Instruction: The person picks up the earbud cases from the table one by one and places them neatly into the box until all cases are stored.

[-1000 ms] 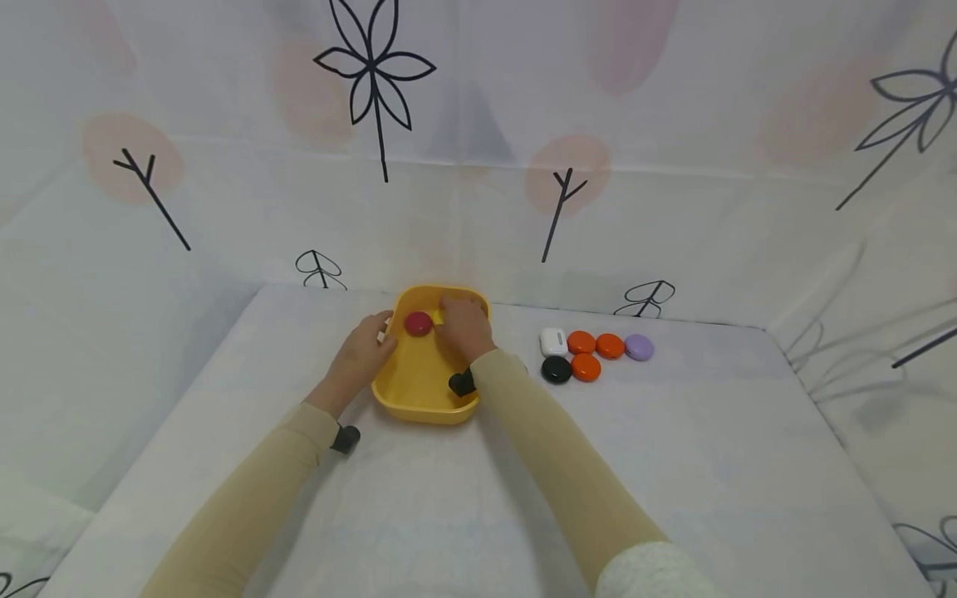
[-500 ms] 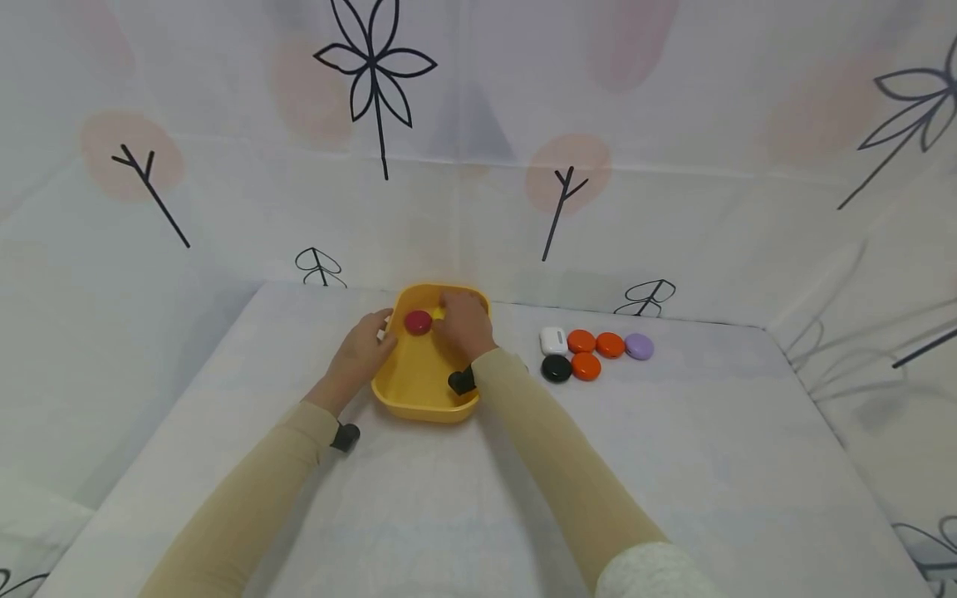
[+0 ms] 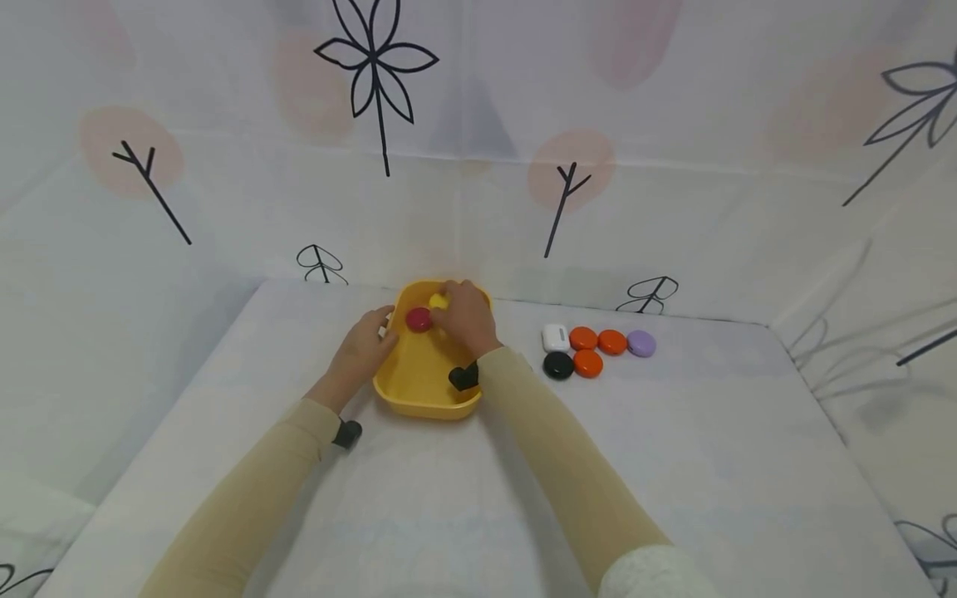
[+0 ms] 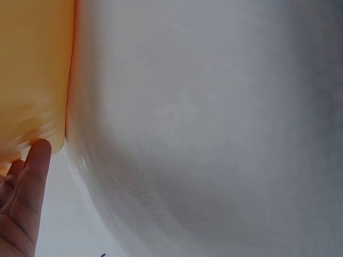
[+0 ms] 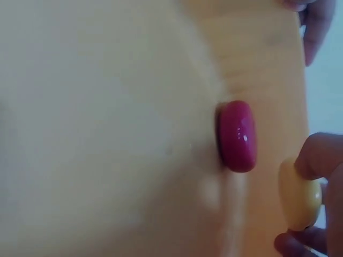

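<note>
A yellow plastic bin (image 3: pixel 419 382) stands toward the back of the table. My left hand (image 3: pixel 364 349) grips its left side, thumb over the rim; in the left wrist view its fingers (image 4: pixel 33 187) lie along the outer wall. Inside the bin's far end, my right hand (image 3: pixel 469 322) pinches a glossy yellow rounded piece (image 5: pixel 298 198) between thumb and fingers, close to the far wall. A dark red rounded piece (image 5: pixel 237 136) lies in the bin, left of the right hand in the head view.
Right of the bin on the white table (image 3: pixel 463 498) sit a white squarish case (image 3: pixel 555 338), a black round piece (image 3: pixel 557 365), several orange-red round pieces (image 3: pixel 587 363) and a purple one (image 3: pixel 640 343). A patterned cloth wall (image 3: pixel 463 216) rises behind.
My right hand has lifted slightly and moved toward the bin's far edge, bringing more of the yellow piece into view. The left hand has kept its place at the rim.
</note>
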The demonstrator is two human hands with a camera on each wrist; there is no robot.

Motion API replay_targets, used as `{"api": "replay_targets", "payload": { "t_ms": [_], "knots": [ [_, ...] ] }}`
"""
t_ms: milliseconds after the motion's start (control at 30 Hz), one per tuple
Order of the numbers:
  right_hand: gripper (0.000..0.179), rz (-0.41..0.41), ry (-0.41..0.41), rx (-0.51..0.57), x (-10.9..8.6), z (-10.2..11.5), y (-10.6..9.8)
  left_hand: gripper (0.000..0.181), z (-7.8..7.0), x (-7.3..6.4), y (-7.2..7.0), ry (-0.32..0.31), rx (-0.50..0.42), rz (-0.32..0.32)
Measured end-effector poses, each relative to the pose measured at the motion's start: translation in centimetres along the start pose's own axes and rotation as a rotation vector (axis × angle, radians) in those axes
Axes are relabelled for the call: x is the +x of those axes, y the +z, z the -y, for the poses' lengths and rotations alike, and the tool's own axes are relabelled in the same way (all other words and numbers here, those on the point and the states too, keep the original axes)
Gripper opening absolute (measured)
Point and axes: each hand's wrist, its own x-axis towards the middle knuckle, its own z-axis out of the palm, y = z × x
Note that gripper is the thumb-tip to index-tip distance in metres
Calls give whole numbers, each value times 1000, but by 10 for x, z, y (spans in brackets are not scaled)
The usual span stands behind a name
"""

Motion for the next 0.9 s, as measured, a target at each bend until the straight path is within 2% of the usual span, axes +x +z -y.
{"api": "replay_targets", "payload": {
  "t_ms": [167,300,500,733,900],
  "knots": [
    [41,-56,-22,82,-1,0,-3,55,0,1,0,-6,4,-5],
    [39,-81,-55,89,0,1,-1,55,-1,1,0,-7,8,0],
    [39,-72,-87,97,1,1,-1,55,-3,-1,-1,-18,-1,8],
    [36,-50,-122,189,-4,2,-7,56,-2,-4,1,-14,6,13],
    [35,-87,-155,224,-8,2,-20,55,-3,-2,0,0,11,-10]
  ]
}}
